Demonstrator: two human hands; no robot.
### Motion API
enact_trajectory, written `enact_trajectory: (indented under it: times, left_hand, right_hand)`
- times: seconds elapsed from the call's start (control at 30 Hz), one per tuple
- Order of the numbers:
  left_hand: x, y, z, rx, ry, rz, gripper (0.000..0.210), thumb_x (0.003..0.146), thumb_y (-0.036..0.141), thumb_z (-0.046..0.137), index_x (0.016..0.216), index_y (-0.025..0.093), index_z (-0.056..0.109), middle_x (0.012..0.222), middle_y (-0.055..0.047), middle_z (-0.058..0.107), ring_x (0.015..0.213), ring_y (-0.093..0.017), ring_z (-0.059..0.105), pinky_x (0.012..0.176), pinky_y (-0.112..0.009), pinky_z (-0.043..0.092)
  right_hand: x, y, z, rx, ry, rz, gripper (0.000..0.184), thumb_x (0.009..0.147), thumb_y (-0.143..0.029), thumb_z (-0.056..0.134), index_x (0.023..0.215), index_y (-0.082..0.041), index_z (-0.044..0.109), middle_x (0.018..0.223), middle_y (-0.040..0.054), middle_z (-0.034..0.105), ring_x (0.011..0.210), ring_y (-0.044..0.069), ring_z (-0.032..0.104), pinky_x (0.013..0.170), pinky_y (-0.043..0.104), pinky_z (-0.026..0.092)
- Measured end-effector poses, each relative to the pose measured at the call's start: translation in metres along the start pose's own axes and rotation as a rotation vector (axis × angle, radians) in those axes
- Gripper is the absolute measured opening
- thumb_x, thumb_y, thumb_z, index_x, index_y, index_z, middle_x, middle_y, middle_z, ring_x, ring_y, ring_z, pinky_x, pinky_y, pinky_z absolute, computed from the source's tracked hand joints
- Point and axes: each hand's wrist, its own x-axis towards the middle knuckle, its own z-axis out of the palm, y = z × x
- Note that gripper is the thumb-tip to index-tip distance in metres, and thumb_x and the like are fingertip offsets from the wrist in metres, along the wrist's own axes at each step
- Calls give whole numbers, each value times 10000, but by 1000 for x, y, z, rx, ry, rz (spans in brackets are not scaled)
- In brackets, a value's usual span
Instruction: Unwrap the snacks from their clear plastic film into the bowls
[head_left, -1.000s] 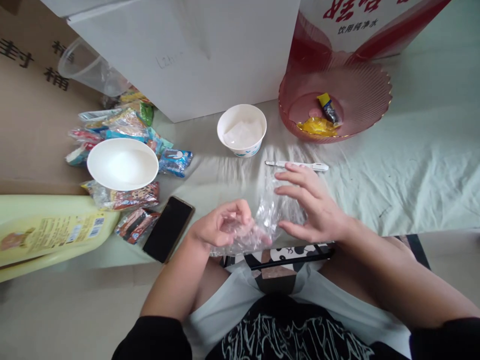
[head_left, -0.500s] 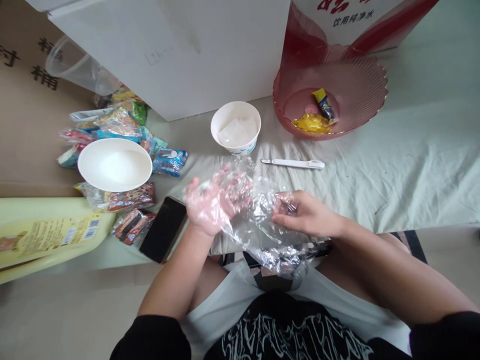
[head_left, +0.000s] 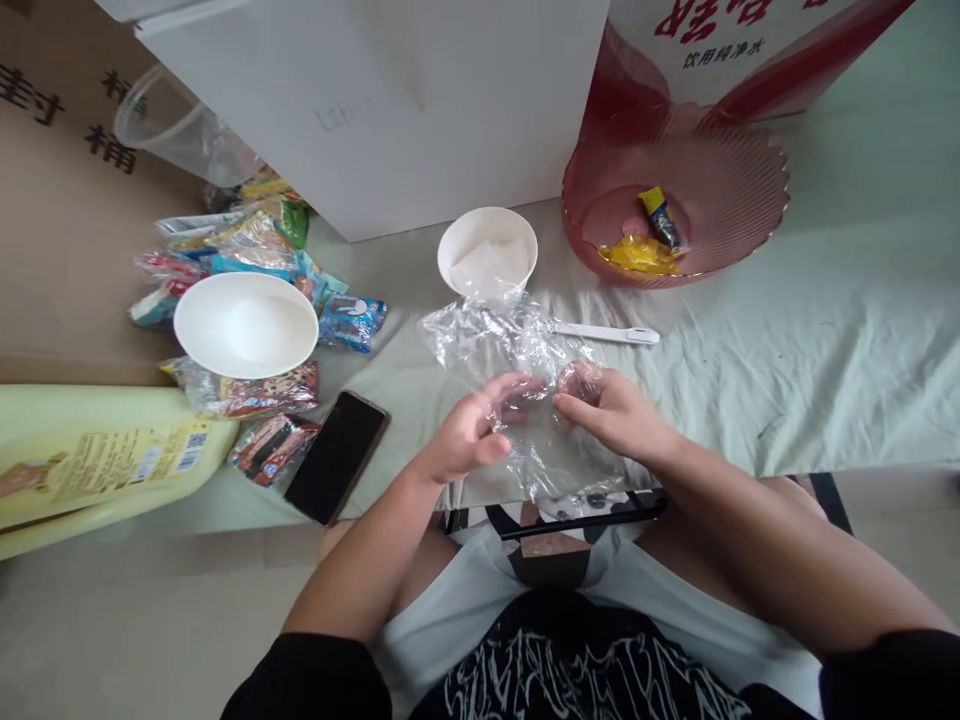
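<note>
A crinkled sheet of clear plastic film (head_left: 480,340) spreads between my hands, just above the table edge. My right hand (head_left: 611,410) pinches it between thumb and fingers on the right side. My left hand (head_left: 472,435) has its thumb and fingers apart, with the fingertips behind or against the film; whether they touch it is hard to tell through the glare. Beyond the film stands a white paper bowl (head_left: 487,225) with white, tissue-like material inside. A white-handled craft knife (head_left: 611,333) lies to its right, its blade end covered by the film.
At right back, a pink ribbed glass bowl (head_left: 720,210) holds small wrapped packets. On the left are an empty white bowl (head_left: 246,325), packaged snacks (head_left: 352,322), a phone (head_left: 337,457) and a yellow container (head_left: 97,460). A white box (head_left: 375,110) stands behind.
My left hand has drawn out from inside the film and moved lower and right. The film now stretches forward, overlapping the paper bowl's front and the knife. My right hand keeps its pinch.
</note>
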Motion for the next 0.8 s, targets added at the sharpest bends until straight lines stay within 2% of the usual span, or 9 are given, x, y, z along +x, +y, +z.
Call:
enact_trajectory:
  times: [0.17, 0.23, 0.3, 0.4, 0.5, 0.57, 0.63, 0.73, 0.8]
  left_hand:
    - [0, 4, 10, 11, 265, -101, 313, 791, 438, 759, 919, 153, 766, 850, -95, 817, 776, -222, 783, 659, -291, 585]
    - [0, 7, 10, 21, 271, -121, 297, 800, 430, 723, 860, 142, 768, 745, -85, 799, 671, -210, 764, 591, -277, 559]
    - [-1, 10, 8, 72, 267, -110, 273, 779, 402, 734, 844, 141, 776, 708, -75, 790, 638, -195, 749, 577, -263, 546]
    - [-4, 12, 4, 168, 241, -100, 262, 790, 390, 728, 859, 144, 784, 686, -66, 781, 638, -185, 736, 604, -268, 551]
    - [-7, 14, 2, 283, 112, -95, 278, 792, 394, 740, 930, 158, 791, 746, -64, 792, 681, -182, 726, 639, -278, 552]
    - [-7, 15, 2, 419, 2, -78, 245, 819, 385, 728, 923, 174, 797, 789, -59, 791, 699, -170, 706, 645, -272, 536]
    - [-7, 16, 1, 554, -37, 6, 237, 881, 386, 675, 876, 186, 802, 857, -67, 781, 782, -175, 702, 701, -285, 543]
    - [-7, 14, -1, 674, 50, 203, 334, 958, 425, 593, 846, 198, 811, 983, -95, 720, 962, -206, 679, 839, -339, 563]
    - [-9, 11, -4, 734, 107, 310, 383, 982, 458, 560, 862, 207, 823, 1055, -107, 647, 1027, -221, 643, 893, -374, 564]
  right_hand:
    - [0, 1, 2, 76, 32, -39, 287, 843, -451, 630, 744, -203, 524, 643, -24, 535, 602, 107, 489, 589, 305, 392]
    - [-2, 1, 2, 195, 81, -55, 288, 832, -444, 685, 878, -211, 523, 712, -21, 588, 646, 118, 554, 614, 303, 439]
    - [-6, 1, 2, 306, 118, -75, 433, 823, -434, 734, 1116, -236, 484, 824, -4, 669, 751, 157, 662, 687, 329, 513]
    - [-11, 0, 2, 346, 111, -121, 755, 855, -438, 747, 1443, -285, 299, 835, -9, 693, 821, 213, 741, 781, 404, 578]
    - [-12, 1, 3, 324, 176, -168, 894, 908, -447, 718, 1570, -310, 133, 752, -33, 662, 746, 228, 746, 803, 453, 611]
    - [-11, 2, 4, 318, 257, -199, 894, 929, -437, 705, 1576, -324, 98, 751, -33, 667, 730, 224, 744, 804, 454, 624]
    - [-10, 3, 3, 304, 318, -237, 841, 947, -421, 690, 1555, -340, 115, 757, -35, 671, 721, 215, 742, 796, 441, 634]
    - [-11, 6, 3, 224, 354, -348, 687, 980, -356, 646, 1501, -351, 198, 800, -23, 676, 728, 201, 741, 776, 417, 640]
    - [-12, 8, 4, 128, 347, -506, 600, 976, -272, 632, 1453, -351, 277, 871, -4, 686, 758, 191, 743, 756, 397, 636]
